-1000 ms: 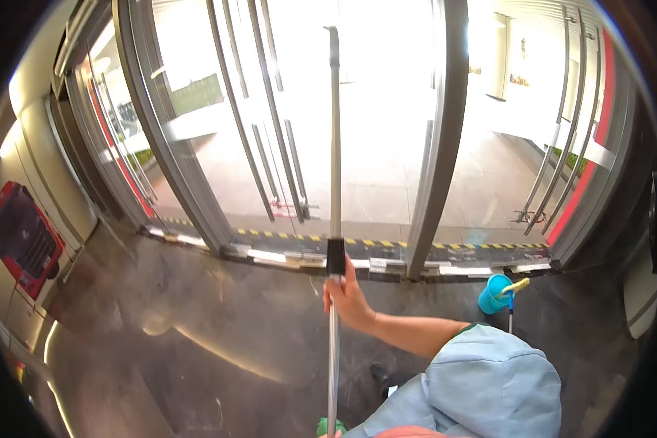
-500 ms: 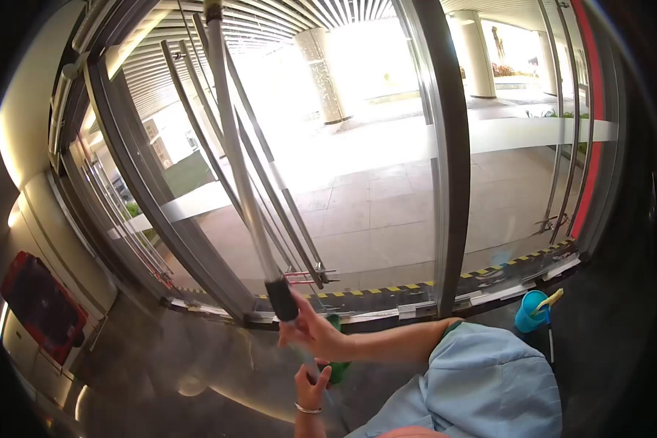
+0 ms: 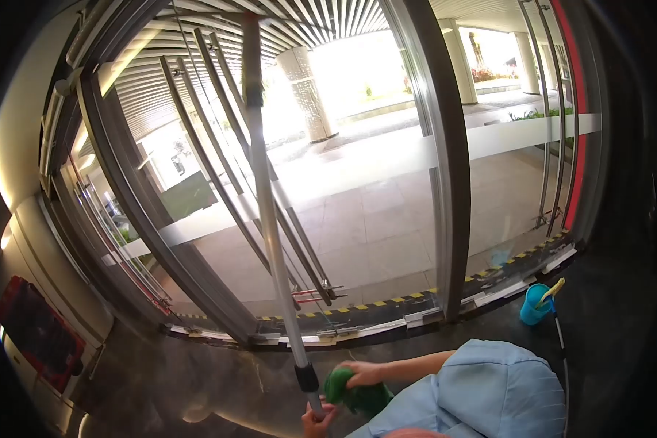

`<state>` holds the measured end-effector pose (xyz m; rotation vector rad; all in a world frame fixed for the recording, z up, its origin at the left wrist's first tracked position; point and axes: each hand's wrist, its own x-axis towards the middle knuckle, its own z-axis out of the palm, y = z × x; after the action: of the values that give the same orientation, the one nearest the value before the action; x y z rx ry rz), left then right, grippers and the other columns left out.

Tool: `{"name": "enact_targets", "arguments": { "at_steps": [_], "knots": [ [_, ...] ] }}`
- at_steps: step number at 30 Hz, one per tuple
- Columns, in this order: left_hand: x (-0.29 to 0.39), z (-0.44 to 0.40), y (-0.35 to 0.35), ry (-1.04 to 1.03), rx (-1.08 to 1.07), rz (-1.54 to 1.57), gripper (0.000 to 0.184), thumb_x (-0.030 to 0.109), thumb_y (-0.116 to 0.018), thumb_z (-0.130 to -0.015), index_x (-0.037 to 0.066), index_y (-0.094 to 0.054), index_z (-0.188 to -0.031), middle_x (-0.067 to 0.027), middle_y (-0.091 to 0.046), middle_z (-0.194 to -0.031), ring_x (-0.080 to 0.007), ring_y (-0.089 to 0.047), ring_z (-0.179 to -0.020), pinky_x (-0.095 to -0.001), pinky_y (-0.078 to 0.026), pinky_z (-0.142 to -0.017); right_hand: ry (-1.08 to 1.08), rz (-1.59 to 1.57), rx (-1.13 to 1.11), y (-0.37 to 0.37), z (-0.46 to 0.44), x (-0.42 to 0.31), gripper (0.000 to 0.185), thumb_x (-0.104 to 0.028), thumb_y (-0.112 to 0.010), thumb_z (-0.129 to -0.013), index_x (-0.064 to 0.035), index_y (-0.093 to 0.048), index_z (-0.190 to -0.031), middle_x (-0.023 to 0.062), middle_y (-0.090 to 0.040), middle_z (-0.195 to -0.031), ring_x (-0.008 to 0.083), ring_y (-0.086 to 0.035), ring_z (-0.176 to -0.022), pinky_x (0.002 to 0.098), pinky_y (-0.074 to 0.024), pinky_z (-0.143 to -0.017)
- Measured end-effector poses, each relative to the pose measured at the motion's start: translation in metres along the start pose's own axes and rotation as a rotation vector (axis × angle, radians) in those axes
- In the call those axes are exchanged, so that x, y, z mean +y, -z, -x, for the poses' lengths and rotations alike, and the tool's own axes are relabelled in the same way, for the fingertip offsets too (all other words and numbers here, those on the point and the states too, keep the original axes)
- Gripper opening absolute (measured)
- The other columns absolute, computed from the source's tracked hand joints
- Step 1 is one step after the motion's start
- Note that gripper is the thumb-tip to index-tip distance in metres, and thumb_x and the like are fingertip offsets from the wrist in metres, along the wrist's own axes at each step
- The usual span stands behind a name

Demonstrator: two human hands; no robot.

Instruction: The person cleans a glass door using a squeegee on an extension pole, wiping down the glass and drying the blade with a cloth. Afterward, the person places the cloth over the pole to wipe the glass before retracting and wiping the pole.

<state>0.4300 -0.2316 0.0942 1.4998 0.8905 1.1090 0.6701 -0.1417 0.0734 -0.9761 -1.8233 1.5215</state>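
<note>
A long telescopic pole (image 3: 274,226) rises steeply in front of the glass doors. Near its lower end is a black collar (image 3: 307,377). My left hand (image 3: 319,419) is wrapped round the pole just below that collar, close to the bottom of the view. At the upper end is a dark head with a thin bar (image 3: 219,16), seen against the ceiling slats. Just right of the pole, my right hand (image 3: 365,373) has its fingers closed on a bunched green cloth (image 3: 361,396). The cloth comes close to the pole; whether they touch I cannot tell.
Glass doors with tall metal handles (image 3: 299,226) stand ahead, beside a dark upright frame (image 3: 456,212). Yellow-black tape (image 3: 390,301) runs along their foot. On the right floor stands a blue bucket (image 3: 535,305) with a long-handled tool (image 3: 556,328). A red-and-black object (image 3: 40,332) is at left.
My right hand has come off the pole and now grips the green cloth beside it. The pole has shifted right and down in view, with my left hand still round it.
</note>
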Motion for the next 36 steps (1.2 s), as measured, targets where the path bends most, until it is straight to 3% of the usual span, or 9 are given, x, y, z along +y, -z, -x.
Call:
{"name": "enact_targets", "arguments": {
  "at_steps": [3, 8, 19, 20, 23, 29, 31, 34, 36],
  "knots": [
    [-0.042, 0.009, 0.035, -0.042, 0.012, -0.013, 0.010, 0.010, -0.065, -0.087, 0.001, -0.068, -0.090, -0.0025, -0.065, -0.080, -0.0071, -0.057, -0.071, -0.0231, -0.047, -0.061, 0.044, -0.235, 0.379, 0.046, -0.014, -0.038, 0.075, -0.022, -0.073, -0.080, -0.0101, -0.034, -0.143, 0.0100, -0.054, -0.126, 0.0192, -0.051, -0.117, 0.0328, -0.0406, -0.100],
    [-0.097, 0.010, 0.091, -0.086, -0.010, -0.213, 0.012, 0.011, -0.065, -0.087, 0.000, -0.068, -0.090, -0.0033, -0.064, -0.077, -0.0090, -0.058, -0.068, -0.0246, -0.048, -0.059, 0.470, -0.685, 0.195, 0.086, 0.007, -0.199, 0.060, -0.031, -0.066, -0.089, -0.0119, -0.040, -0.140, 0.0066, -0.057, -0.121, 0.0153, -0.053, -0.112, 0.0319, -0.0434, -0.096],
    [-0.157, 0.005, 0.159, -0.172, 0.014, -0.685, 0.017, 0.013, -0.065, -0.086, -0.003, -0.066, -0.092, -0.0052, -0.063, -0.070, -0.0133, -0.060, -0.061, -0.0279, -0.049, -0.055, 0.101, -0.005, 0.277, 0.005, -0.030, -0.126, 0.030, -0.020, -0.071, -0.084, -0.0069, -0.061, -0.108, 0.0014, -0.061, -0.093, 0.0108, -0.055, -0.091, 0.0289, -0.0457, -0.083],
    [-0.058, -0.034, 0.124, 0.198, -0.002, -0.319, 0.034, 0.016, -0.063, -0.088, -0.004, -0.059, -0.115, -0.0129, -0.068, -0.092, -0.0234, -0.066, -0.087, -0.0343, -0.052, -0.078, 0.114, -0.001, 0.298, -0.005, -0.034, -0.117, 0.029, -0.021, -0.071, -0.084, -0.0066, -0.061, -0.107, 0.0021, -0.062, -0.092, 0.0109, -0.056, -0.091, 0.0291, -0.0460, -0.083],
    [0.050, -0.124, 0.053, -0.150, -0.096, -0.130, 0.052, 0.015, -0.059, -0.091, -0.001, -0.039, -0.137, -0.0147, -0.052, -0.130, -0.0227, -0.050, -0.122, -0.0353, -0.037, -0.104, 0.144, 0.037, 0.274, -0.028, -0.046, -0.087, 0.032, -0.023, -0.073, -0.082, -0.0058, -0.062, -0.107, 0.0068, -0.064, -0.097, 0.0137, -0.058, -0.093, 0.0321, -0.0474, -0.084],
    [0.102, -0.188, -0.037, 0.118, -0.422, 0.149, 0.023, 0.019, -0.068, -0.088, 0.003, -0.054, -0.098, -0.0020, -0.057, -0.072, -0.0078, -0.060, -0.059, -0.0271, -0.052, -0.055, -0.112, 0.561, 0.057, -0.016, -0.019, -0.092, 0.053, -0.030, -0.075, -0.077, -0.0035, -0.056, -0.119, 0.0129, -0.064, -0.105, 0.0230, -0.058, -0.105, 0.0371, -0.0457, -0.091],
    [0.106, -0.184, -0.038, 0.239, -0.311, 0.014, 0.025, 0.024, -0.069, -0.087, 0.002, -0.057, -0.090, -0.0007, -0.054, -0.065, -0.0070, -0.054, -0.056, -0.0262, -0.047, -0.052, -0.207, 0.064, 0.019, 0.028, 0.016, -0.103, 0.050, -0.028, -0.074, -0.076, -0.0069, -0.059, -0.119, 0.0090, -0.062, -0.109, 0.0198, -0.056, -0.104, 0.0358, -0.0468, -0.089],
    [0.067, -0.183, -0.035, -0.025, -0.143, -0.273, 0.029, 0.028, -0.071, -0.086, 0.002, -0.057, -0.085, 0.0001, -0.052, -0.062, -0.0089, -0.047, -0.055, -0.0261, -0.043, -0.052, -0.383, -0.188, 0.686, 0.104, 0.073, -0.120, 0.032, -0.019, -0.073, -0.071, -0.0056, -0.067, -0.099, 0.0070, -0.066, -0.092, 0.0193, -0.063, -0.087, 0.0336, -0.0509, -0.080],
    [0.067, -0.168, -0.044, -0.008, -0.079, -0.295, 0.032, 0.031, -0.072, -0.084, 0.002, -0.057, -0.081, -0.0019, -0.051, -0.059, -0.0119, -0.044, -0.054, -0.0282, -0.040, -0.052, 0.062, -0.390, 0.968, 0.155, 0.104, -0.154, 0.036, -0.012, -0.059, -0.080, -0.0042, -0.058, -0.115, 0.0124, -0.064, -0.102, 0.0241, -0.064, -0.086, 0.0369, -0.0533, -0.081]
  ]
}}
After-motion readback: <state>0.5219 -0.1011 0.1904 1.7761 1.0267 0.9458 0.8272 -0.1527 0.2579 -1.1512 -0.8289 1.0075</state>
